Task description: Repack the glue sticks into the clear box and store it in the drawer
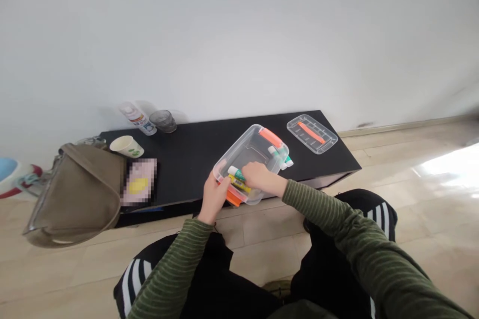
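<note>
- We are sitting low before a long black worktop (194,152) that is standing against a pale wall, our knees in dark trousers showing at the bottom of the view.
- A brown bag (80,194) is slumping over the worktop's left end, hanging partly past the near edge.
- A clear plastic box (251,152) with orange latches is lying at an angle near the worktop's front edge, just in front of us.
- Its clear lid (312,133), with an orange handle, is lying apart from it, near the far right corner.
- Our left hand (214,199) is gripping the near corner of the box, thumb over the rim.
- Our right hand (258,175) is reaching inside the box, fingers curled down over the tubes there; we cannot tell whether it is actually grasping one.
- A white paper cup (126,146) is standing just beside the bag.
- A white spray bottle (136,117) and a grey glass (163,121) are standing side by side at the back left, by the wall.
- A yellow tube (239,184) and a white-and-green tube (236,173) are lying in the box's near end, between our hands.
- Another green-tipped tube (287,162) is poking out at the box's right side.
</note>
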`<state>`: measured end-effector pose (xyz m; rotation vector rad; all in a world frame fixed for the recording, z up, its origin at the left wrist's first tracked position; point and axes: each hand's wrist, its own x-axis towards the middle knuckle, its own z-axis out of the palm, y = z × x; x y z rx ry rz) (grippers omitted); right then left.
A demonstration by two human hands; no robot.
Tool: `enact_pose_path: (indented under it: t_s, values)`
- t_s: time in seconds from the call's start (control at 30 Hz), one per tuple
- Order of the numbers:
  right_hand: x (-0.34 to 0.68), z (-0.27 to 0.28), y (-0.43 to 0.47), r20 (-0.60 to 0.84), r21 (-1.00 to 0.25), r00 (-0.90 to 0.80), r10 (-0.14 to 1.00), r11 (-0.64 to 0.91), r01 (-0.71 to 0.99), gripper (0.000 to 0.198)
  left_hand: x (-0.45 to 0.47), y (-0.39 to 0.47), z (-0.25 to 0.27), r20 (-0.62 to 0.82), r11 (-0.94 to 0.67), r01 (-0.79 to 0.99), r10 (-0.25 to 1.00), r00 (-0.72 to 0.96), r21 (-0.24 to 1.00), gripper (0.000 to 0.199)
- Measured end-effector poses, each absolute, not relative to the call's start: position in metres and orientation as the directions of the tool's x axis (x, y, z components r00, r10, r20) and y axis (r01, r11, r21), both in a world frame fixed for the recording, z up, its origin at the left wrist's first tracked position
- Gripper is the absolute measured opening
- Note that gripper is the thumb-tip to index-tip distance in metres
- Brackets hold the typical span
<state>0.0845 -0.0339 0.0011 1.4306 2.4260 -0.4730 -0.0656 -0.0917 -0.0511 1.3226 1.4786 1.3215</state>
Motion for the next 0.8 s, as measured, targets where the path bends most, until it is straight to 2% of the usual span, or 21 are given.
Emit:
enact_pose_path:
  t_s: [0.17, 0.37, 0.43, 0.5, 0.57, 0.63, 0.7, 0.8]
  values:
    - [0.082, -0.011, -0.034, -0.452, -0.13, -0.435, 0.779, 0.425, 0.896, 0.027, -0.065, -0.094, -0.053, 0.074, -0.027, 0.227, 0.977, -0.202, 0.974, 0.057]
    - [0.084, -0.006, -0.036, -0.428, -0.124, -0.462, 0.777, 0.455, 0.882, 0.028, -0.063, -0.09, -0.051, 0.083, -0.036, 0.229, 0.976, -0.199, 0.973, 0.056]
    - [0.095, 0.004, -0.039, -0.272, -0.196, -0.506, 0.818, 0.468, 0.862, 0.024, -0.061, -0.089, -0.048, 0.074, -0.026, 0.227, 0.975, -0.208, 0.973, 0.056]
    - [0.12, 0.014, -0.041, 0.068, -0.345, -0.472, 0.879, 0.464, 0.816, 0.026, -0.06, -0.088, -0.046, 0.05, -0.003, 0.206, 0.973, -0.224, 0.979, 0.056]
    - [0.156, 0.02, -0.038, 0.402, -0.517, -0.221, 0.889, 0.419, 0.746, 0.032, -0.059, -0.088, -0.044, 0.026, 0.016, 0.171, 0.971, -0.236, 0.985, 0.057]
    - [0.196, 0.017, -0.027, 0.521, -0.64, 0.086, 0.849, 0.322, 0.698, 0.035, -0.058, -0.088, -0.043, 0.018, 0.017, 0.146, 0.972, -0.233, 0.989, 0.056]
    - [0.231, 0.005, -0.013, 0.461, -0.694, 0.226, 0.858, 0.191, 0.694, 0.032, -0.058, -0.087, -0.042, 0.02, 0.011, 0.134, 0.974, -0.227, 0.991, 0.056]
    - [0.261, -0.026, 0.004, 0.152, -0.602, 0.146, 0.978, -0.025, 0.798, 0.021, -0.06, -0.085, -0.043, 0.042, -0.011, 0.142, 0.975, -0.218, 0.99, 0.057]
